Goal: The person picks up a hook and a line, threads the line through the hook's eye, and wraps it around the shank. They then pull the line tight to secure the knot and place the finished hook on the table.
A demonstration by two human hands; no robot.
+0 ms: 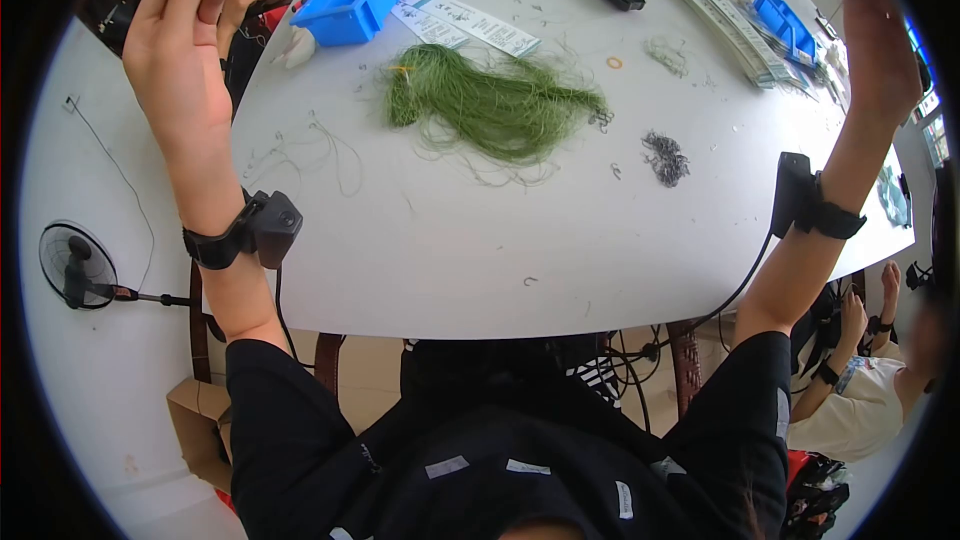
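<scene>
Okay, both my arms are up off the worktop (450,260), forearms rising steeply on either side of the view. My left hand (185,30) is high at the upper left, palm turned toward me, with the thumb and fingertips drawn together in a pinch right at the picture's top edge; I can't tell whether anything thin sits in that pinch. My right hand (880,40) is up at the far right, seen edge-on, fingers stretched straight and loose, and nothing shows in it. Each wrist carries a black strapped band (262,230) with a cable trailing down.

Between the two arms, well below the hands, the green thread bundle (490,105) lies loose on the worktop, strands straggling out around it. A small dark heap (665,155) sits near its right end, and a blue bin (350,5) stands beyond its left end beside some printed paper strips (465,20). Another person (865,390) sits low at the right.
</scene>
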